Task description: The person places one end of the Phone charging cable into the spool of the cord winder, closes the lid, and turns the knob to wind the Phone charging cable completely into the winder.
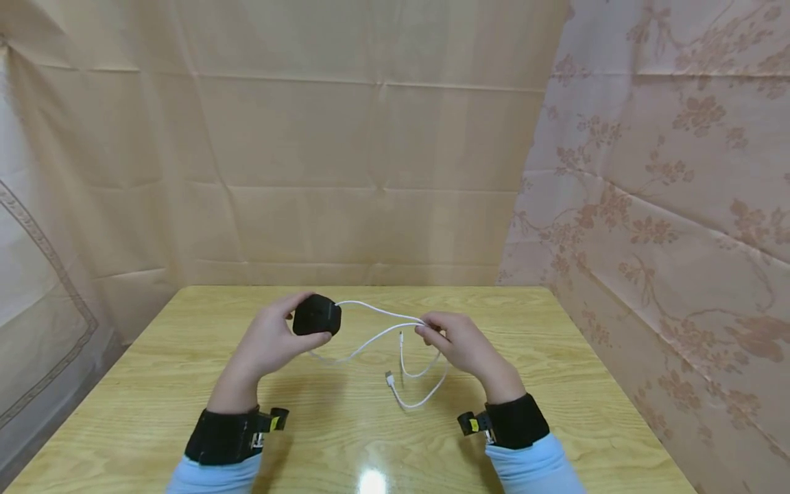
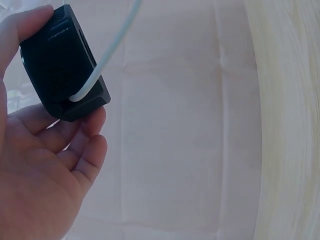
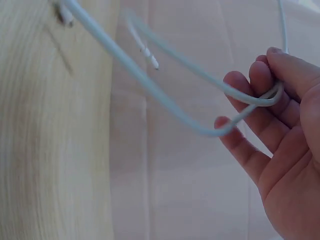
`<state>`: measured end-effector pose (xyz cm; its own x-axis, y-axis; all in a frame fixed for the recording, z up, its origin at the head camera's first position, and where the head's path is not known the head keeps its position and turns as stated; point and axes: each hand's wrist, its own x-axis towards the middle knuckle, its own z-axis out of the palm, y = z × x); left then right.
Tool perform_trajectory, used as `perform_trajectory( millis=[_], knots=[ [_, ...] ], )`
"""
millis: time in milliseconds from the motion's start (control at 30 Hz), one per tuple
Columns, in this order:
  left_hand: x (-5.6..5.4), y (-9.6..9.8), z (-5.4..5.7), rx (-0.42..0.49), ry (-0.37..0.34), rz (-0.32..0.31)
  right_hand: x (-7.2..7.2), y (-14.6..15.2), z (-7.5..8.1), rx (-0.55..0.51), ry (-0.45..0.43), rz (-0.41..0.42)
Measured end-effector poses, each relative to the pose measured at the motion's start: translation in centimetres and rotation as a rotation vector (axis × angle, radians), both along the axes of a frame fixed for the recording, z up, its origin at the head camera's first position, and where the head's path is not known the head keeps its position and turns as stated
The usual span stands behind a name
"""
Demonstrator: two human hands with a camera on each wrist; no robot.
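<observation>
A small black angular case (image 1: 317, 315) is held above the table by my left hand (image 1: 271, 339), its thumb and fingers gripping opposite edges. A white cable (image 2: 107, 57) comes out of a slot in the case's side. Two strands of it run across to my right hand (image 1: 463, 346), which pinches them together between thumb and fingers. Beyond that grip the cable hangs in loops below the hand. One loose end carries a USB plug (image 1: 390, 379). The other end has a slim white connector (image 3: 150, 57). The inside of the case is hidden.
Both hands are over a wood-grain table (image 1: 154, 412). A beige cloth (image 1: 308, 171) hangs behind the table's far edge, and a flower-patterned cloth (image 1: 679, 206) hangs along the right side. Black bands with small cameras sit on both wrists.
</observation>
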<state>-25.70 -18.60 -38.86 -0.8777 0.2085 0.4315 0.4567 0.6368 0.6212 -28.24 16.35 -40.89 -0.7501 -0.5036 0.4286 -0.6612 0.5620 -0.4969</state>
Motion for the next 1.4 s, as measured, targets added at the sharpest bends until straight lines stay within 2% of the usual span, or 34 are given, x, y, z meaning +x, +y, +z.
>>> perform_trajectory(
  millis=[233, 433, 667, 833, 1133, 1267, 1400],
  knots=[
    [0.1, -0.8, 0.3, 0.008, 0.008, 0.046, 0.1, 1.9, 0.4, -0.056, -0.052, -0.025],
    [0.2, -2.0, 0.5, 0.026, 0.027, 0.105, 0.0, 4.3, 0.5, -0.09, -0.115, -0.082],
    [0.3, -3.5, 0.6, 0.087, -0.031, 0.172, -0.2, 6.9, 0.4, -0.108, -0.139, -0.114],
    [0.6, -4.3, 0.7, 0.175, -0.097, 0.204, -0.3, 8.5, 0.2, -0.113, -0.202, -0.134],
    [0.5, -5.1, 0.8, 0.405, -0.258, 0.173, -0.2, 10.4, 0.3, -0.141, -0.295, -0.107],
    [0.3, -5.4, 0.6, 0.498, -0.29, 0.138, -0.1, 11.0, 0.3, -0.154, -0.312, -0.094],
    [0.2, -5.7, 0.4, 0.594, -0.299, 0.105, -0.1, 11.6, 0.1, -0.146, -0.301, -0.121]
  ],
)
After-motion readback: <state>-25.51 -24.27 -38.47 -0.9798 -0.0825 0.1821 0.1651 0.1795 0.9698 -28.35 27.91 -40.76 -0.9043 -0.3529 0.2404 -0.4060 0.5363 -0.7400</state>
